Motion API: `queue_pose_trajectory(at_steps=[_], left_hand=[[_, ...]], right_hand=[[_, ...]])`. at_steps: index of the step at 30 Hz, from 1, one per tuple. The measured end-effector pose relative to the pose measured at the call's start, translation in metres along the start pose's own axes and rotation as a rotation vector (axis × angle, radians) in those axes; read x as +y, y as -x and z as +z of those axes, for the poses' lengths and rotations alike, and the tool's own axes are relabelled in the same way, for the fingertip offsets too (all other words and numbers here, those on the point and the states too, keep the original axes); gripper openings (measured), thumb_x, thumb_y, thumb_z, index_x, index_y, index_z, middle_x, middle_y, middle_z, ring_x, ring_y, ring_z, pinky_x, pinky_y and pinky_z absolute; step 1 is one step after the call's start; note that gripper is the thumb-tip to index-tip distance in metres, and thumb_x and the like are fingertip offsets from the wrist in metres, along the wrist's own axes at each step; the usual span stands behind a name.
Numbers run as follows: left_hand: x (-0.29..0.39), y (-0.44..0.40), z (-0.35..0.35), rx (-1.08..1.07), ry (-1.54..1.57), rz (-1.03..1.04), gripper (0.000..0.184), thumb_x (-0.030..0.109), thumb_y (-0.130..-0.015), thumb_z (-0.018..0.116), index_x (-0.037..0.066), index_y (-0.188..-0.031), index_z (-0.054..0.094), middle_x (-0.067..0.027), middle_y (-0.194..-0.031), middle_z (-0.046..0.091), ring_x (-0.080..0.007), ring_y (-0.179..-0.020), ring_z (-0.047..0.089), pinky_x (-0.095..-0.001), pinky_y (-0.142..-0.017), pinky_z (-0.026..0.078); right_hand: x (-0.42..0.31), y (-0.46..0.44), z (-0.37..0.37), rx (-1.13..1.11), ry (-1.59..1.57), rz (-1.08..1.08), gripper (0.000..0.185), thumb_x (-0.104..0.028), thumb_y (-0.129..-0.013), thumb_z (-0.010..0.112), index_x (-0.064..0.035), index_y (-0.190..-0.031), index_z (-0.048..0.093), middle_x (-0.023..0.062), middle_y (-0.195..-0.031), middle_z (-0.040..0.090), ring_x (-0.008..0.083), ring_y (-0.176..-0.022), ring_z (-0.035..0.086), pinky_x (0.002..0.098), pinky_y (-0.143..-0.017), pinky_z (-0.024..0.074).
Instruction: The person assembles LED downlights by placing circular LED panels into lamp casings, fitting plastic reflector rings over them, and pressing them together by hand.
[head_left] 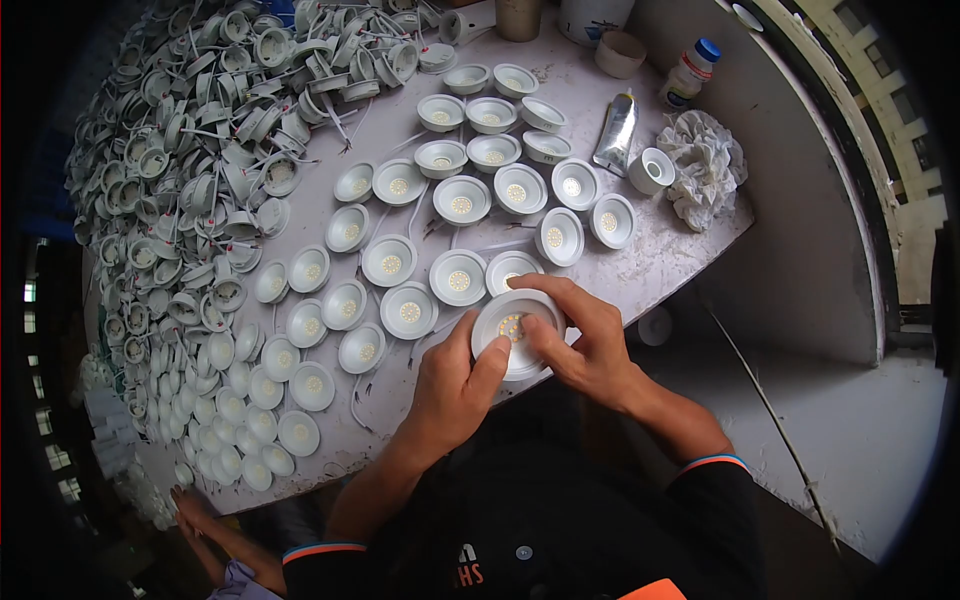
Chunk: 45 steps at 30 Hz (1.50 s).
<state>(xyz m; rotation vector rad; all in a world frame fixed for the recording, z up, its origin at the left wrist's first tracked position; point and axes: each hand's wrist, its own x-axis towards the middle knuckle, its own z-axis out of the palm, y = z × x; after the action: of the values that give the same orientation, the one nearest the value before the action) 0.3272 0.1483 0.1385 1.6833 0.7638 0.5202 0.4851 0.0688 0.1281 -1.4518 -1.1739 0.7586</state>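
Note:
Both my hands hold one white round LED downlight (490,325) over the front edge of the table, its face turned up toward me. My left hand (455,385) grips the rim from the left, with the thumb on the inner wall. On the other side my right hand (597,350) has its fingers around the rim and its thumb pressed inside, by the yellow LED dots. Just beyond stand several similar downlights, such as one LED downlight (458,277) with its face up. Part of another downlight (505,265) is covered by my right fingers.
A large heap of white lamp housings with wires (200,150) fills the table's left side. At the right lie a silver tube (615,135), a white ring-shaped part (652,171), crumpled white cloth (705,165) and a blue-capped bottle (692,72). Another person's hand (190,508) is at lower left.

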Motion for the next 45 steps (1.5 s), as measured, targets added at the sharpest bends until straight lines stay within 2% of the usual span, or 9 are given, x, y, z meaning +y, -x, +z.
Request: queue_pose_trajectory(at_steps=[13, 19, 21, 27, 31, 35, 38, 40, 45], left_hand=[[0.002, -0.010, 0.002, 0.048, -0.138, 0.085, 0.026, 0.023, -0.092, 0.057, -0.002, -0.088, 0.053, -0.0199, -0.065, 0.059, -0.0363, -0.060, 0.064, -0.0410, -0.053, 0.047], [-0.010, -0.008, -0.006, 0.007, 0.083, 0.006, 0.035, 0.031, -0.099, 0.050, -0.003, -0.102, 0.055, -0.0149, -0.078, 0.064, -0.0206, -0.072, 0.066, -0.0329, -0.061, 0.048], [-0.001, -0.008, -0.015, -0.088, 0.307, -0.285, 0.043, 0.036, -0.102, 0.043, -0.003, -0.114, 0.055, -0.0080, -0.088, 0.063, -0.0121, -0.080, 0.062, -0.0265, -0.065, 0.047], [-0.004, -0.006, -0.022, -0.123, 0.327, -0.238, 0.048, 0.039, -0.104, 0.038, -0.003, -0.120, 0.054, -0.0043, -0.088, 0.060, -0.0075, -0.078, 0.055, -0.0219, -0.065, 0.044], [-0.027, 0.009, -0.019, -0.180, 0.274, -0.251, 0.046, 0.038, -0.104, 0.039, -0.002, -0.117, 0.055, -0.0045, -0.087, 0.059, -0.0073, -0.076, 0.054, -0.0223, -0.063, 0.044], [-0.054, 0.040, -0.029, -0.273, 0.145, -0.522, 0.044, 0.038, -0.103, 0.043, -0.002, -0.113, 0.057, -0.0069, -0.086, 0.060, -0.0100, -0.070, 0.055, -0.0257, -0.062, 0.046], [-0.062, 0.062, -0.033, -0.195, 0.046, -0.459, 0.038, 0.030, -0.100, 0.052, -0.002, -0.119, 0.055, -0.0056, -0.084, 0.061, -0.0091, -0.066, 0.055, -0.0233, -0.059, 0.045], [-0.070, 0.073, -0.039, -0.023, -0.295, -0.324, 0.035, 0.017, -0.092, 0.064, -0.002, -0.119, 0.055, -0.0112, -0.092, 0.064, -0.0186, -0.079, 0.063, -0.0320, -0.071, 0.050], [-0.072, 0.080, -0.050, 0.192, -0.579, -0.079, 0.037, 0.010, -0.085, 0.069, 0.002, -0.118, 0.057, -0.0136, -0.102, 0.064, -0.0260, -0.097, 0.062, -0.0380, -0.084, 0.050]], right_hand=[[0.007, -0.003, 0.007, 0.124, 0.031, -0.089, 0.028, -0.008, -0.088, 0.060, 0.0001, -0.116, 0.060, 0.0131, -0.100, 0.066, 0.0191, -0.086, 0.065, 0.0296, -0.072, 0.0515], [0.003, -0.004, 0.007, 0.015, -0.108, 0.044, 0.036, -0.016, -0.091, 0.062, -0.0004, -0.123, 0.056, 0.0133, -0.104, 0.065, 0.0181, -0.091, 0.065, 0.0304, -0.075, 0.0512], [0.000, -0.002, 0.009, 0.015, -0.282, 0.179, 0.040, -0.021, -0.093, 0.062, -0.0009, -0.127, 0.054, 0.0104, -0.100, 0.065, 0.0144, -0.086, 0.063, 0.0286, -0.073, 0.0503], [0.006, 0.001, 0.004, 0.026, -0.333, 0.280, 0.036, -0.019, -0.093, 0.063, -0.0011, -0.123, 0.057, 0.0026, -0.080, 0.060, 0.0072, -0.069, 0.054, 0.0234, -0.061, 0.0449], [0.009, 0.015, 0.000, -0.040, -0.171, 0.298, 0.031, -0.015, -0.092, 0.063, -0.0005, -0.119, 0.059, 0.0005, -0.072, 0.058, 0.0058, -0.063, 0.053, 0.0234, -0.057, 0.0430], [0.036, 0.043, 0.021, -0.162, -0.150, 0.385, 0.028, -0.012, -0.092, 0.063, -0.0002, -0.117, 0.059, 0.0004, -0.068, 0.058, 0.0053, -0.059, 0.053, 0.0239, -0.054, 0.0426], [0.057, 0.057, 0.043, -0.167, -0.334, 0.560, 0.027, -0.011, -0.091, 0.063, -0.0003, -0.116, 0.058, 0.0013, -0.067, 0.058, 0.0067, -0.060, 0.057, 0.0246, -0.055, 0.0458], [0.066, 0.054, 0.056, -0.205, -0.299, 0.537, 0.027, -0.011, -0.092, 0.063, 0.0001, -0.115, 0.058, 0.0014, -0.067, 0.059, 0.0072, -0.060, 0.058, 0.0250, -0.055, 0.0462], [0.080, 0.039, 0.071, -0.173, -0.214, 0.518, 0.028, -0.012, -0.092, 0.063, 0.0014, -0.115, 0.056, 0.0017, -0.067, 0.060, 0.0088, -0.060, 0.060, 0.0266, -0.055, 0.0466]])
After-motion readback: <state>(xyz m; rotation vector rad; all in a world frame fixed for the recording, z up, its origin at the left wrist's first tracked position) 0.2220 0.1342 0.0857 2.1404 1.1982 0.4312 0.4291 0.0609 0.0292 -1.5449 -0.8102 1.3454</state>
